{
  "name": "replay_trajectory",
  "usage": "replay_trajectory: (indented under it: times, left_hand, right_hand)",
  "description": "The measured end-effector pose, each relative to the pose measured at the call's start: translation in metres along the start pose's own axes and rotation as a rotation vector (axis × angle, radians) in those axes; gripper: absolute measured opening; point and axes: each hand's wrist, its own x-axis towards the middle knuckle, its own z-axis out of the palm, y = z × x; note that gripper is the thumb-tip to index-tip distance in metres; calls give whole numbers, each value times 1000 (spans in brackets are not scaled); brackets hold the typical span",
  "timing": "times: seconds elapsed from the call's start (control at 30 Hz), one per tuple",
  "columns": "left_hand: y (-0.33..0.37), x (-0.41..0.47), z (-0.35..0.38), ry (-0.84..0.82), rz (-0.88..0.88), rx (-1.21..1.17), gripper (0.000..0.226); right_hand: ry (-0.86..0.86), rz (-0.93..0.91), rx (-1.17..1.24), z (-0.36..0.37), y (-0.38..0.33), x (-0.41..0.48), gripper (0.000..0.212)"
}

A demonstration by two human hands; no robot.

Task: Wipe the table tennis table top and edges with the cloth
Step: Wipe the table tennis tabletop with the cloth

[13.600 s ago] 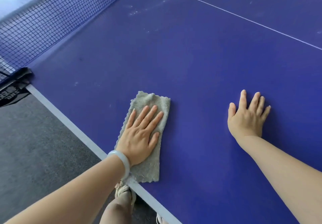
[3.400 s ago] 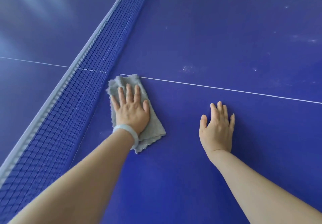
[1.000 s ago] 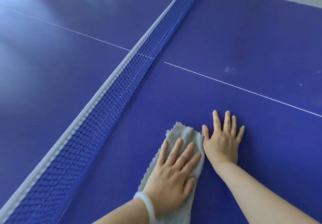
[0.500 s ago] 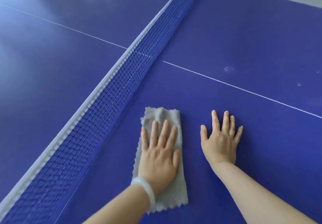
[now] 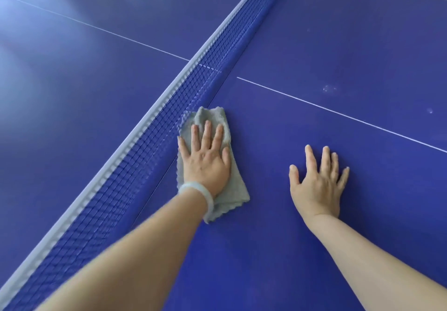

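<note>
— One cloth (image 5: 235,191) in view?
— One, grey and folded, pressed under the left hand (image 5: 205,163), fingers straight and flat on it. I see its long axis running from the wrist out past the fingertips, alongside the net (image 5: 154,129), far corner showing through the mesh.
— The other hand?
— The right hand (image 5: 316,185) lies spread on the bare table (image 5: 350,44), well right of the left, gripping nothing. Two hands, one net, one bracelet (image 5: 200,188). The palm hides the cloth's middle; both net ends are cut off.
</note>
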Motion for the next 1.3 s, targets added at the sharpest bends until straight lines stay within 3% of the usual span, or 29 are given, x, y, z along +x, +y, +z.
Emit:
replay_trajectory:
  times: [0.07, 0.2, 0.37, 0.43, 0.5, 0.57, 0.63, 0.67, 0.77, 0.87, 0.93, 1.0, 1.1, 1.17, 1.3]
  left_hand:
    - [25, -48, 9, 37, -3, -41, 63]
    - [61, -150, 18, -7, 206, -75, 67]
    - [53, -145, 14, -151, 260, -86, 66]
    - [48, -128, 6, -204, 274, -188, 64]
    - [36, -113, -11, -254, 270, -390, 56]
    - [7, -117, -26, -152, 254, -525, 49]
    - [-40, -146, -30, -6, 222, -384, 51]
    - [-68, -167, -28, 19, 193, -261, 53]
    - [-139, -223, -22, -32, 77, -41, 57]
    - [-161, -240, -20, -69, 123, 10, 58]
    - [-160, -240, -18, -65, 117, 7, 59]
    - [-160, -241, -17, -66, 117, -2, 59]
    - [-163, -241, -19, -56, 119, -8, 59]
    - [-161, -240, -18, -52, 117, -34, 59]
    - [-161, -238, -12, -19, 129, -51, 61]
  right_hand:
    - [-4, 6, 6, 0, 1, 0, 66]
    - [-9, 4, 37, -2, 0, 2, 66]
    - [-94, 7, 75, -13, -4, -2, 61]
    - [-37, -15, 164, -22, -6, -13, 55]
    - [125, -186, 298, -28, -23, -45, 47]
    - [67, -394, 395, -23, -52, -95, 52]
    - [-97, -488, 274, -8, -77, -134, 59]
    - [-100, -485, 149, 1, -84, -142, 60]
    - [-59, -384, -60, 12, -97, -125, 64]
    - [-114, -296, -62, 12, -122, -99, 67]
    - [-144, -426, 5, 14, -152, -108, 64]
    - [-189, -699, 30, 18, -175, -142, 62]
    - [-232, -977, -20, 15, -159, -172, 61]
    - [-181, -914, -39, 12, -131, -141, 62]
    - [-156, -357, -132, 5, -123, -60, 62]
